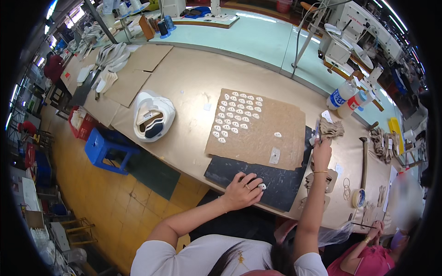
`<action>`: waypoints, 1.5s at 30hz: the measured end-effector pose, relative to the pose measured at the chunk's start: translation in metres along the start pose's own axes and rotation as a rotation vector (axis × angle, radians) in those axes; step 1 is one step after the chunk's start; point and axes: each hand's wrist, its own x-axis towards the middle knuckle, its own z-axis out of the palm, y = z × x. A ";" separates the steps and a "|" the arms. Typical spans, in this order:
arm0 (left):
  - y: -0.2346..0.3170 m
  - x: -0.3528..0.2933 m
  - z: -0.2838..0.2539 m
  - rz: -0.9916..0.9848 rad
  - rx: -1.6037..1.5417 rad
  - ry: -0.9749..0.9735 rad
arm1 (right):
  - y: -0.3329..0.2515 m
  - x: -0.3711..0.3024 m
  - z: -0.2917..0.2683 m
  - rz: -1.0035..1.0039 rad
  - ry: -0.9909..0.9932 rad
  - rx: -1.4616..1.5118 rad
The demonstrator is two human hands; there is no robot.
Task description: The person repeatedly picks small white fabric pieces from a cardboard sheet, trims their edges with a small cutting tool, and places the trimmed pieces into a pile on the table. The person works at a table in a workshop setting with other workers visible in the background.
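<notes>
Worktable (193, 69): tan-covered surface extending across the person's front.
Brown cardboard sheet (248, 147): flat on the worktable, partly over the black mat (276, 188); its upper-left area bears slanted rows of small white pieces (230, 109).
Right forearm (315, 198): extended forward, nearly straight at the elbow, passing over the mat's right edge.
Left forearm (198, 214): elbow bent outward; forearm angled forward and inward to the mat's near edge.
Left hand (242, 189): back upward, low over the mat; fingers spread and bent, ring on one finger. Grip cannot be determined.
Right hand (322, 154): at full reach, back upward, fingers pointing away from the body beside the tan fabric stack (331, 129). Fingertips are indistinct; whether they grasp anything cannot be determined.
White piece at left hand (262, 186): just beside the fingers, on the hand's right side.
</notes>
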 end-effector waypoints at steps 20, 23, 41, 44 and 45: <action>-0.006 -0.001 -0.002 0.028 0.035 -0.010 | -0.073 -0.173 -0.058 0.030 -0.815 0.685; -0.006 -0.001 -0.004 0.021 0.034 -0.029 | -0.086 -0.169 -0.064 -0.087 -0.742 0.544; -0.004 0.002 -0.005 -0.011 0.019 -0.065 | -0.059 -0.168 -0.066 0.208 -0.764 1.070; -0.004 0.002 -0.005 -0.020 0.012 -0.071 | -0.062 -0.167 -0.069 0.184 -0.819 0.974; -0.004 0.003 -0.004 -0.018 0.016 -0.066 | -0.065 -0.167 -0.067 0.170 -0.835 0.913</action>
